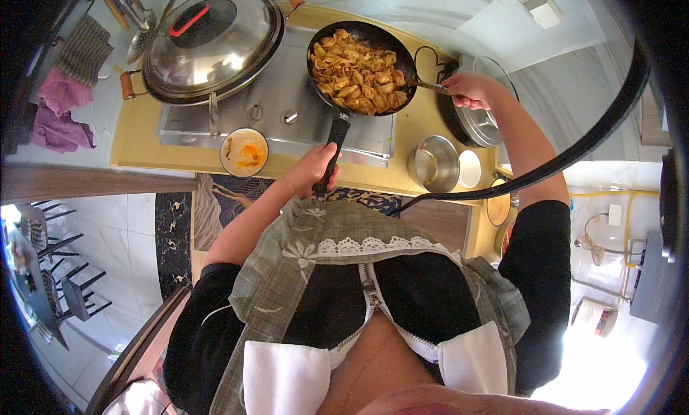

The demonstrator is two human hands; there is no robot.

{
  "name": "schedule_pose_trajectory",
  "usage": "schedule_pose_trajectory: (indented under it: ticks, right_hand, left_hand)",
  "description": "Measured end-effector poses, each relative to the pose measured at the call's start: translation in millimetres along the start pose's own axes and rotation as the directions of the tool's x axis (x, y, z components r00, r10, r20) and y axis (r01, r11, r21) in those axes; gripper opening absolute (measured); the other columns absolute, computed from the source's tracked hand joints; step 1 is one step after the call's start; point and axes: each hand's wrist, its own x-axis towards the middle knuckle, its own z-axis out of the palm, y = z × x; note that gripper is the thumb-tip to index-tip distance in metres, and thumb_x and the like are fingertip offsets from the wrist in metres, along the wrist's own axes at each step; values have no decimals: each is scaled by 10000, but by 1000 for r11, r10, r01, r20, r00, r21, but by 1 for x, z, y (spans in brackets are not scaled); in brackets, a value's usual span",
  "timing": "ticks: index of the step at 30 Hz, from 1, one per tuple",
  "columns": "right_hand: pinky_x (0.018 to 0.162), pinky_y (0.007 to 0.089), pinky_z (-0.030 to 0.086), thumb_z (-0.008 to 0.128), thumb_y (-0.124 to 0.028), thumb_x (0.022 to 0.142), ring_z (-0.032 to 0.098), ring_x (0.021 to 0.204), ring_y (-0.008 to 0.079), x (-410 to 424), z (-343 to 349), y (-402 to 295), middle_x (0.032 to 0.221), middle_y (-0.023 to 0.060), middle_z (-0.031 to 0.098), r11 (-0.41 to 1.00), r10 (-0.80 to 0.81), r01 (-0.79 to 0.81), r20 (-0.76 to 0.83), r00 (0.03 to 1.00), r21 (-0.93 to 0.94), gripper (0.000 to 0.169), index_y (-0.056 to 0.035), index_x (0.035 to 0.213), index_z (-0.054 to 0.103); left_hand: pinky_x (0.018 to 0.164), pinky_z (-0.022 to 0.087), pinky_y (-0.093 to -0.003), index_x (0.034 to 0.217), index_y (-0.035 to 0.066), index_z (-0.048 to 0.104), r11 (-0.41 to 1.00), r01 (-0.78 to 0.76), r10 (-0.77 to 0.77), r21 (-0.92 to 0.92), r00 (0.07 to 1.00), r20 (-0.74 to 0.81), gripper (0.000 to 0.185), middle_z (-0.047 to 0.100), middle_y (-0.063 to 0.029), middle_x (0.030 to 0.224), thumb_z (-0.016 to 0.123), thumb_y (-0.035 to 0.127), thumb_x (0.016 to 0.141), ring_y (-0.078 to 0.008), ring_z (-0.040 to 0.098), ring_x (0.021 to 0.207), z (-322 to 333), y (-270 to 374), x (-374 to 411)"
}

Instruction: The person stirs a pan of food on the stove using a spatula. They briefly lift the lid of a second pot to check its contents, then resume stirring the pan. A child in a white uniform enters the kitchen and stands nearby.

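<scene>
A black frying pan full of browned, sliced food sits over the right part of the steel gas hob. My left hand is closed round the pan's black handle. At the pan's right rim, my right hand grips the handle of a metal utensil; its working end is hidden at the food. A small bowl with orange and whitish residue stands at the hob's front edge, left of my left hand.
A large lidded wok covers the hob's left side. Right of the hob are a steel bowl, a white bowl and a pot with a glass lid. Cloths and ladles hang at left. A black strap crosses before my right arm.
</scene>
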Motion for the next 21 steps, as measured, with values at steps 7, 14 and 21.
schedule_pose_trajectory:
  ticks: [7,14,21]
  right_hand:
    - [289,143,210,457,-71,885,321,361,31,36,-3,40,593,30,490,881,-146,-14,299,943,473,321,-84,1205,449]
    - [305,146,203,452,-91,895,299,382,26,59,64,1,601,6,483,751,-251,69,187,950,657,363,-82,1256,408]
    - [301,161,224,464,-84,885,326,381,31,39,23,6,579,8,478,879,-291,192,170,942,436,355,-48,1236,433]
  left_hand:
    - [412,398,-304,1064,14,421,994,29,-30,101,1000,7,436,493,-55,577,302,413,935,-163,474,423,-5,8,-4]
    - [410,391,-316,1005,31,404,996,84,-83,25,994,-67,369,474,-59,569,311,382,939,-164,462,428,-3,6,-5]
    - [401,393,-307,918,63,384,998,66,-65,15,995,-70,343,475,-59,600,331,401,933,-161,452,432,4,8,-7]
